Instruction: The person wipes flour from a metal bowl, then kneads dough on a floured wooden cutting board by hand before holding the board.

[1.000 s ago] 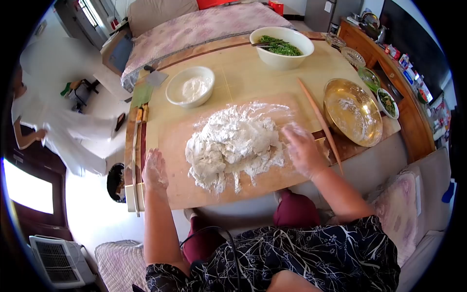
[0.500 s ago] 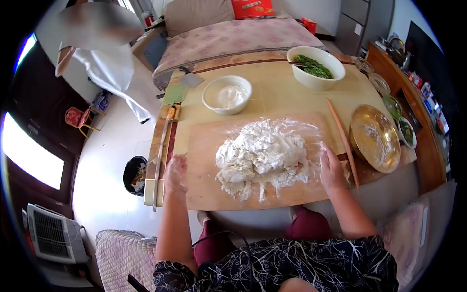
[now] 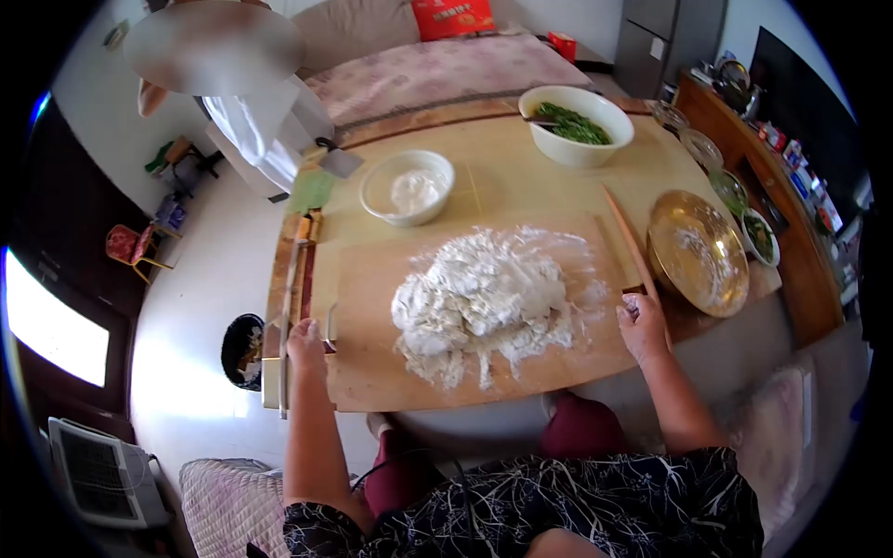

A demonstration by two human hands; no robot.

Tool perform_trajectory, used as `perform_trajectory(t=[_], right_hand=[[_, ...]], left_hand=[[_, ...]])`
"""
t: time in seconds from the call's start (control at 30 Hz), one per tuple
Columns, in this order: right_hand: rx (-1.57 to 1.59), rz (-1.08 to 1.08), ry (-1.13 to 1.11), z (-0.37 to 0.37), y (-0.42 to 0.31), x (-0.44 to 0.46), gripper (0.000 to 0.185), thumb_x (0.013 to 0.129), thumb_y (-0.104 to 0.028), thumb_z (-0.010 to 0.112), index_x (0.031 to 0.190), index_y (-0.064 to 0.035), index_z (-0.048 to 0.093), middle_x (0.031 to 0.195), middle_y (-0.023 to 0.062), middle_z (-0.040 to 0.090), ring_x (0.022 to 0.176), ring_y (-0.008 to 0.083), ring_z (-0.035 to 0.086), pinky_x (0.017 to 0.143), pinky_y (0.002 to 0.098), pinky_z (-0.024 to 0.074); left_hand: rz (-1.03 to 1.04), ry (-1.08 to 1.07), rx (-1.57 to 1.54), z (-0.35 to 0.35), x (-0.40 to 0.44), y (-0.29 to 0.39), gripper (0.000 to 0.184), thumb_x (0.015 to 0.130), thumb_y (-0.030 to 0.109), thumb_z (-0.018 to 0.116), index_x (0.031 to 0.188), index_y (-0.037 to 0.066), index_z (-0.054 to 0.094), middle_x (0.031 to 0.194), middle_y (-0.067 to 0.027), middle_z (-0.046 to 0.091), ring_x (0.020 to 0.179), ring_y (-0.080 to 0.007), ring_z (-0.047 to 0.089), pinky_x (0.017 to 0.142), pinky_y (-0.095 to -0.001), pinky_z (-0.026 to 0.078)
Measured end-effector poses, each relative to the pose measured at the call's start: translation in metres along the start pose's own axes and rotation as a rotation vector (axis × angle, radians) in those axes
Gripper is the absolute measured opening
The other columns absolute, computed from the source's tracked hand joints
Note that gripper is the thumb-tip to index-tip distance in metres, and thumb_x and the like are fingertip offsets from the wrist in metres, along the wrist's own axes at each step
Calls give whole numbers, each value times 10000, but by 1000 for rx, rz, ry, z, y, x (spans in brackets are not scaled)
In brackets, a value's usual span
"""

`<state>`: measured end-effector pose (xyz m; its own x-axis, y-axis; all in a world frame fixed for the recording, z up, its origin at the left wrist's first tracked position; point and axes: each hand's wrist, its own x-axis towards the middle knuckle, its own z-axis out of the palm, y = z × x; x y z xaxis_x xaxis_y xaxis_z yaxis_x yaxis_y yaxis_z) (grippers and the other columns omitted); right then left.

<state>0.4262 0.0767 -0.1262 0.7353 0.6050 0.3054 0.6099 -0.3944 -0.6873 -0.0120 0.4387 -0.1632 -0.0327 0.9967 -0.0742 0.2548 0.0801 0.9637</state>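
Note:
A shaggy, floury mass of dough [image 3: 479,298] sits on the wooden board [image 3: 367,372]. My left hand [image 3: 305,344] is off the board's left edge, close to a metal handle [image 3: 331,325] and a long thin stick [image 3: 288,316]. Its fingers are drawn together; what they hold, if anything, is hidden. Beyond the board's right side, my right hand [image 3: 643,327] has curled fingers dusted with flour. It overlaps the near end of a wooden rolling pin [image 3: 630,237], and I cannot tell whether it touches the pin. Neither hand touches the dough.
Behind the board stand a bowl of flour [image 3: 377,197] and a bowl of chopped greens [image 3: 605,156]. A floury golden basin [image 3: 684,246] lies right of the pin. A scraper [image 3: 342,165] lies at the back left. Another person [image 3: 260,130] stands beyond the table.
The view has shifted, sliding the table leftward in the picture. My right hand has moved away from the dough toward the rolling pin, its fingers curling. My left fingers have drawn together.

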Motion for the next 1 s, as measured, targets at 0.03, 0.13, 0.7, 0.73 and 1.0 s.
perform_trajectory(t=[0.03,0.13,0.7,0.73,1.0], right_hand=[[-7,59,3,-6,7,-3,188,754,-53,647,920,8,583,804,148,585,689,242,589,640,322,477],[-69,133,-2,-17,26,-17,197,762,-76,644,924,18,583,808,154,589,693,247,593,646,324,482],[-106,305,-85,-19,42,-60,240,796,-199,616,769,30,549,748,187,603,672,313,587,618,377,458],[-84,310,-66,-19,41,-59,248,798,-200,615,756,33,542,735,190,601,664,316,585,613,380,456],[-67,473,-173,-37,33,-33,271,792,-219,637,717,24,543,654,160,592,588,258,583,560,358,452]], left_hand=[[-14,-19,4,2,2,-4,175,850,134,583,959,-4,588,757,-34,583,599,-91,542,449,-244,431],[26,-44,343,10,9,-3,205,845,179,593,870,-23,620,660,-77,602,576,-129,569,493,-280,451],[337,-293,1136,2,21,-1,149,755,85,581,838,-37,590,803,-271,603,788,-414,594,687,-455,470],[336,-291,1137,-3,18,0,149,755,85,581,838,-37,590,803,-271,603,788,-414,594,687,-455,470],[185,-287,949,-20,-8,20,154,793,100,555,798,-51,585,750,-246,605,716,-393,597,626,-435,467]])
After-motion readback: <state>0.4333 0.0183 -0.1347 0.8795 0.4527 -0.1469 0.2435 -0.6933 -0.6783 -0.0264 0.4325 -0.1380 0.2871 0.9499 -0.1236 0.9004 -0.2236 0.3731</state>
